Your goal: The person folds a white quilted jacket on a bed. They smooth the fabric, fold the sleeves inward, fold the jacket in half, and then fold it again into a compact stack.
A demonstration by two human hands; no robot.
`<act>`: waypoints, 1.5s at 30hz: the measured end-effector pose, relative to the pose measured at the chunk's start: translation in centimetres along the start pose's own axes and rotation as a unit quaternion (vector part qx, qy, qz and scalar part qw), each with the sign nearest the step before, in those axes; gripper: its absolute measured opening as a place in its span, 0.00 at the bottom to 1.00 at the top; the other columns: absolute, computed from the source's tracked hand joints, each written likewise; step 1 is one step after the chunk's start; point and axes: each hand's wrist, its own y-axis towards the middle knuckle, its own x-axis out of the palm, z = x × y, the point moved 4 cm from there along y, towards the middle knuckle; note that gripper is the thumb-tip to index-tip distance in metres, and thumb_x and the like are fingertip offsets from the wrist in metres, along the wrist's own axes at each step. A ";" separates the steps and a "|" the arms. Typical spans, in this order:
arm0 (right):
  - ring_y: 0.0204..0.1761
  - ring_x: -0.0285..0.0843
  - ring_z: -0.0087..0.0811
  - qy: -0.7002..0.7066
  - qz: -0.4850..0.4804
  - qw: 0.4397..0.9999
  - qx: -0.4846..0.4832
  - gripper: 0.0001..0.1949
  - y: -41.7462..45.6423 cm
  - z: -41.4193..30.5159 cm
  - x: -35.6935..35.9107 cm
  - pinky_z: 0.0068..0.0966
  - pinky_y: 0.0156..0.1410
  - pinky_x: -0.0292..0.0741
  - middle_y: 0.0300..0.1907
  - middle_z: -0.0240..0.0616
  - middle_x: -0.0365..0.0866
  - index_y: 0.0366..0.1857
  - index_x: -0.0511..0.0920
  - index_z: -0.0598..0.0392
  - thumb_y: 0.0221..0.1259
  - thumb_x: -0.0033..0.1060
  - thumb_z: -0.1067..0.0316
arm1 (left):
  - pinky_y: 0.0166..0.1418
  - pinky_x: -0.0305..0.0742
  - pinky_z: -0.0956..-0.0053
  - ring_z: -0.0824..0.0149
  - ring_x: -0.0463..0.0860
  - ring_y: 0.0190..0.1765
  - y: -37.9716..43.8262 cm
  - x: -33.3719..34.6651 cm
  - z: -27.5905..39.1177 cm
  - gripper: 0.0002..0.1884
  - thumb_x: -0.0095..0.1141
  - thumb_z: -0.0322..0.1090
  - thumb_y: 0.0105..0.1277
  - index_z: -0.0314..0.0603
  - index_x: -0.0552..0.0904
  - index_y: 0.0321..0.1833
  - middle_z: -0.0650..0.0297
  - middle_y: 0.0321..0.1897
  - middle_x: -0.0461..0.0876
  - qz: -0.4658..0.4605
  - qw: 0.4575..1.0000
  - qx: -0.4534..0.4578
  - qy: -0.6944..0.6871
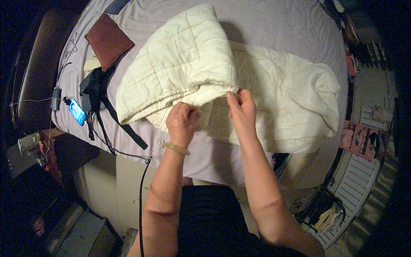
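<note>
A cream quilted blanket (179,54) lies on the bed, partly folded over, with stitched squares and a frayed edge. Its flatter part spreads to the right under a bunched corner. My right hand (242,104) pinches the folded edge between thumb and fingers. My left hand (183,119), with a pale bangle (176,148) at the wrist, is closed by the lower layer of the blanket; its fingertips are blurred, and I cannot tell whether cloth is between them.
On the bed's left side (69,78) lie a brown cushion (109,41), a black bag with straps (96,86), a lit phone (77,111) and cables. A black cable (141,199) hangs by my left arm. A slatted rack (356,176) stands at right.
</note>
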 end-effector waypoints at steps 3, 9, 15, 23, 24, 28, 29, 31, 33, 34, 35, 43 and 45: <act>0.24 0.72 0.43 -0.069 0.018 0.997 0.004 0.13 1.2 0.9 0.0 0.38 0.33 0.69 0.25 0.45 0.76 0.34 0.73 0.60 0.62 0.57 0.59 | 0.34 0.72 0.63 0.55 0.77 0.31 -0.2 0.2 0.1 0.05 0.62 0.28 0.51 0.42 0.77 0.28 0.59 0.24 0.75 -0.009 1.000 0.002 0.009; 0.26 0.75 0.50 -0.200 0.027 0.978 -0.060 0.11 0.6 -0.2 -1.0 0.40 0.33 0.69 0.22 0.48 0.75 0.27 0.71 0.55 0.65 0.53 0.62 | 0.35 0.72 0.62 0.53 0.77 0.32 -0.8 0.8 -1.1 0.05 0.61 0.28 0.51 0.41 0.77 0.27 0.59 0.25 0.75 -0.030 0.999 -0.011 0.039; 0.26 0.75 0.50 -0.165 0.030 0.983 -0.070 0.11 -0.2 -0.1 -1.7 0.39 0.31 0.68 0.22 0.47 0.76 0.26 0.71 0.55 0.66 0.51 0.62 | 0.37 0.72 0.61 0.53 0.77 0.35 -1.2 1.5 -1.3 0.05 0.60 0.27 0.51 0.42 0.77 0.29 0.59 0.28 0.75 -0.051 0.998 -0.014 0.026; 0.26 0.75 0.45 -0.121 0.050 0.989 -0.076 0.09 -2.3 -2.0 -2.6 0.36 0.33 0.70 0.23 0.46 0.76 0.29 0.74 0.57 0.66 0.50 0.64 | 0.37 0.72 0.61 0.52 0.77 0.34 -1.2 1.2 -1.1 0.05 0.60 0.27 0.50 0.41 0.77 0.29 0.58 0.27 0.76 -0.050 0.998 -0.045 -0.001; 0.26 0.75 0.45 -0.119 0.048 0.989 -0.068 0.09 -2.4 -1.8 -2.8 0.35 0.33 0.70 0.24 0.46 0.76 0.30 0.74 0.57 0.67 0.50 0.64 | 0.37 0.72 0.61 0.52 0.77 0.34 -1.2 1.2 -1.0 0.05 0.60 0.27 0.50 0.41 0.77 0.29 0.58 0.27 0.76 -0.047 0.998 -0.044 -0.001; 0.26 0.75 0.44 -0.106 0.088 0.982 -0.128 0.08 -2.3 -1.5 -3.3 0.33 0.33 0.71 0.26 0.46 0.77 0.31 0.75 0.58 0.66 0.50 0.66 | 0.36 0.72 0.62 0.52 0.77 0.33 -1.3 1.1 -0.9 0.04 0.60 0.26 0.51 0.40 0.77 0.28 0.57 0.27 0.76 -0.039 0.998 -0.046 -0.008; 0.25 0.76 0.42 -0.101 0.093 0.981 -0.139 0.08 -2.1 -1.4 -3.3 0.33 0.33 0.71 0.27 0.45 0.78 0.32 0.76 0.58 0.66 0.50 0.67 | 0.37 0.72 0.63 0.52 0.77 0.33 -1.4 1.2 -0.9 0.04 0.60 0.28 0.52 0.40 0.77 0.29 0.57 0.27 0.76 -0.039 0.998 -0.046 -0.008; 0.25 0.76 0.38 -0.076 0.107 0.979 -0.154 0.07 -1.5 -1.8 -3.4 0.31 0.33 0.71 0.28 0.43 0.79 0.34 0.77 0.58 0.67 0.50 0.68 | 0.37 0.73 0.65 0.53 0.77 0.33 -1.4 1.3 -1.0 0.05 0.61 0.30 0.54 0.40 0.78 0.30 0.56 0.28 0.77 -0.039 0.998 -0.044 -0.009; 0.25 0.77 0.31 -0.035 0.122 0.979 -0.156 0.07 -0.8 -2.3 -3.4 0.28 0.32 0.71 0.28 0.39 0.80 0.36 0.78 0.58 0.67 0.49 0.69 | 0.37 0.73 0.65 0.53 0.77 0.33 -1.4 1.3 -1.1 0.05 0.61 0.30 0.54 0.40 0.78 0.30 0.56 0.28 0.76 -0.034 0.999 -0.040 -0.010; 0.25 0.76 0.29 -0.011 0.118 0.984 -0.131 0.07 -0.4 -2.6 -3.4 0.26 0.31 0.70 0.29 0.38 0.81 0.37 0.78 0.58 0.67 0.49 0.69 | 0.37 0.73 0.65 0.53 0.77 0.33 -1.4 1.3 -1.1 0.05 0.61 0.30 0.54 0.40 0.78 0.30 0.56 0.28 0.76 -0.031 0.999 -0.039 -0.009; 0.25 0.76 0.26 0.012 0.113 0.988 -0.106 0.07 -0.1 -2.9 -3.4 0.24 0.31 0.70 0.30 0.36 0.81 0.38 0.78 0.59 0.68 0.49 0.69 | 0.37 0.73 0.65 0.53 0.77 0.33 -1.5 1.2 -1.1 0.05 0.61 0.30 0.54 0.40 0.78 0.30 0.56 0.28 0.76 -0.033 0.998 -0.044 -0.008; 0.24 0.71 0.22 0.399 0.011 0.917 0.024 0.09 1.5 -3.0 -1.9 0.18 0.26 0.63 0.30 0.37 0.79 0.36 0.75 0.60 0.69 0.48 0.66 | 0.39 0.74 0.66 0.55 0.79 0.35 -1.1 0.8 1.3 0.06 0.59 0.24 0.53 0.39 0.78 0.33 0.56 0.30 0.77 0.016 0.998 -0.032 -0.049; 0.24 0.70 0.22 0.445 -0.027 0.895 0.015 0.09 1.6 -2.2 -1.8 0.19 0.25 0.62 0.28 0.36 0.77 0.35 0.74 0.59 0.69 0.49 0.65 | 0.46 0.75 0.63 0.51 0.78 0.45 -0.6 1.2 2.4 0.19 0.62 0.23 0.49 0.43 0.77 0.46 0.55 0.42 0.77 0.041 0.995 -0.032 -0.082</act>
